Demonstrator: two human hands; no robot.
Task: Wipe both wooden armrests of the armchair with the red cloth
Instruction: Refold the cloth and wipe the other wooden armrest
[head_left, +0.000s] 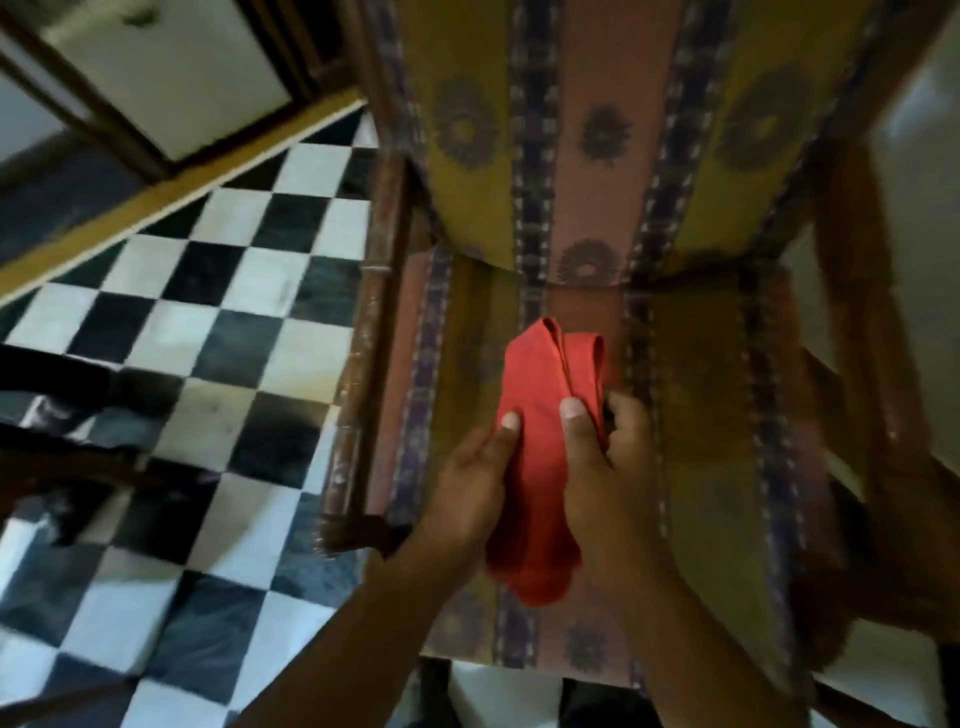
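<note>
I look straight down on the armchair. The folded red cloth (540, 441) is held over the striped seat cushion (691, 415). My left hand (467, 488) grips the cloth's left edge, thumb on top. My right hand (608, 462) grips its right side, thumb pressed on the fabric. The left wooden armrest (374, 322) runs along the seat's left side, a short way left of my left hand. The right wooden armrest (857, 364) lies well to the right of my right hand, blurred and dark. Neither hand touches an armrest.
A black-and-white checkered floor (171, 364) spreads to the left of the chair. The patterned backrest (597, 130) rises at the top. A white cabinet with a wooden frame (156, 78) stands at the upper left. Dark furniture edges (62, 415) intrude at the left.
</note>
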